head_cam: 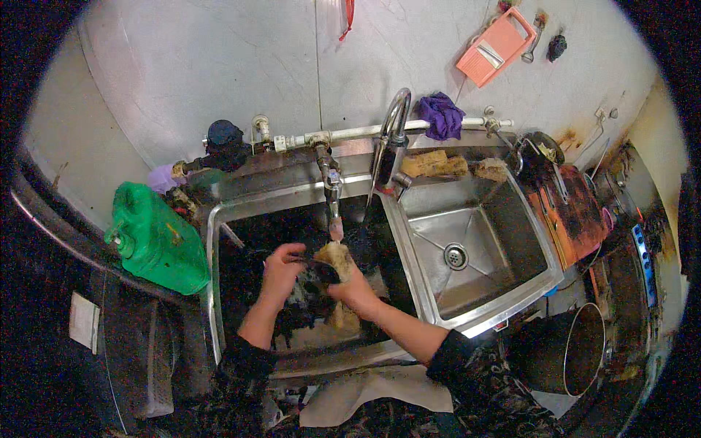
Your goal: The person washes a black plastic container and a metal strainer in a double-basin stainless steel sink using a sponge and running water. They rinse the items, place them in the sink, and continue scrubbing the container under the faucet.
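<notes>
Over the left basin of a steel double sink, my right hand is closed on a yellowish sponge beneath a tap. My left hand has bent fingers on a dark utensil, whose rounded end lies against the sponge; its exact kind is unclear. Below my hands the basin looks dark, with white glare or suds and a blurred yellowish shape. A curved chrome faucet rises between the two basins. The right basin shows a round drain strainer.
A green plastic jerrycan stands left of the sink. Sponges and a purple cloth are behind it. At the right are reddish boards and a large pot. A pink grater hangs on the wall.
</notes>
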{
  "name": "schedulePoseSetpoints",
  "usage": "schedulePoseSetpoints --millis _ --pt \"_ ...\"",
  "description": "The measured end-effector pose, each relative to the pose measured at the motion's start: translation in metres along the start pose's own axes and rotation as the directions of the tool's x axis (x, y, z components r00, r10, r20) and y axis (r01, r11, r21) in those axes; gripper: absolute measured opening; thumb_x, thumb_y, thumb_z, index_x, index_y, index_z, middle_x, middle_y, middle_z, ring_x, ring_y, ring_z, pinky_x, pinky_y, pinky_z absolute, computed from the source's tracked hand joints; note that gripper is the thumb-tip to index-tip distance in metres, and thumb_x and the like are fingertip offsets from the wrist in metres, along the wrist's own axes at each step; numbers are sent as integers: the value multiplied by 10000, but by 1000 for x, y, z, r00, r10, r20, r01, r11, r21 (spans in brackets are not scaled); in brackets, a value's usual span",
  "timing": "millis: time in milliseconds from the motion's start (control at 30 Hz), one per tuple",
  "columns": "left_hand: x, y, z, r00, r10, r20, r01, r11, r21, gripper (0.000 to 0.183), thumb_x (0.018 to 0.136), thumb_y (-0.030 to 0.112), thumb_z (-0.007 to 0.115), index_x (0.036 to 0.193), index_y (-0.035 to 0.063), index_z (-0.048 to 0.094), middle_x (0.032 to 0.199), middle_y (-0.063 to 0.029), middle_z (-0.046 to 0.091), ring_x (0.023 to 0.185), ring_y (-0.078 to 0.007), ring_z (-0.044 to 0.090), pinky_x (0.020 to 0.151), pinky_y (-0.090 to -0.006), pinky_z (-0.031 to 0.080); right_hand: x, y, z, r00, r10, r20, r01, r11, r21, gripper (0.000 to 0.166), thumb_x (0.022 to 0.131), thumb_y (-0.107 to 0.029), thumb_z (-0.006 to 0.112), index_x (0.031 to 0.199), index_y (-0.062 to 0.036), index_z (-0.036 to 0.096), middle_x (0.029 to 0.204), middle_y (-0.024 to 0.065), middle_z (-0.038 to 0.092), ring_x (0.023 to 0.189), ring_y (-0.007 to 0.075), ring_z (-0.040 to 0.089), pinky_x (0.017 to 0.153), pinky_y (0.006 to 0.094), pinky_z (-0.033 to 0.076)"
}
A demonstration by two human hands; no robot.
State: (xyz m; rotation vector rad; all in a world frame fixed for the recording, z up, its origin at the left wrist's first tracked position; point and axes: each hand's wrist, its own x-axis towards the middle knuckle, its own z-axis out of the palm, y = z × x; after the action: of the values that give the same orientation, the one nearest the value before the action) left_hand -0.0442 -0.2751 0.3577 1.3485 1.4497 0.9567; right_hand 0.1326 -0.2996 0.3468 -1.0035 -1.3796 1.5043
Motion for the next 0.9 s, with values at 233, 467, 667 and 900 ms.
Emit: schedulePoseSetpoints --millis 233,467,667,900 --pt "-28 -14 43 868 -493 62 249 323 -913 242 813 175 460 1019 57 511 930 -82 562 849 -248 552 720 -399 464 3 -31 11 983 -98 -153 120 983 142 539 791 -285 582 1203 -25 353 1121 66 464 1017 159 439 883 287 340" --pt "-42 -40 26 973 -225 -50 177 868 -464 234 766 91 533 965 -30 536 863 -112 591 709 -171 549 621 -308 446 3 12 0 972 216 97 -237 872 428 610 857 -494 363 1247 -26 361 1206 83 443 1081 178 418 933 304 302" --pt "-14 -9 -3 995 -6 -103 30 970 242 196 771 129 567 830 -57 571 619 -91 578 548 -125 486 535 -290 403 -1 -26 -2 875 455 162 -483 806 342 626 856 -488 366 1271 -21 335 1250 79 409 1109 184 394 930 313 306" --pt "-53 -18 49 956 28 -293 -4 996 85 213 726 149 576 811 -46 556 623 -133 570 534 -167 480 526 -334 396 -4 -23 -24 951 296 85 -308 919 246 467 863 -383 431 1140 -15 504 1104 45 523 944 135 507 843 253 379"
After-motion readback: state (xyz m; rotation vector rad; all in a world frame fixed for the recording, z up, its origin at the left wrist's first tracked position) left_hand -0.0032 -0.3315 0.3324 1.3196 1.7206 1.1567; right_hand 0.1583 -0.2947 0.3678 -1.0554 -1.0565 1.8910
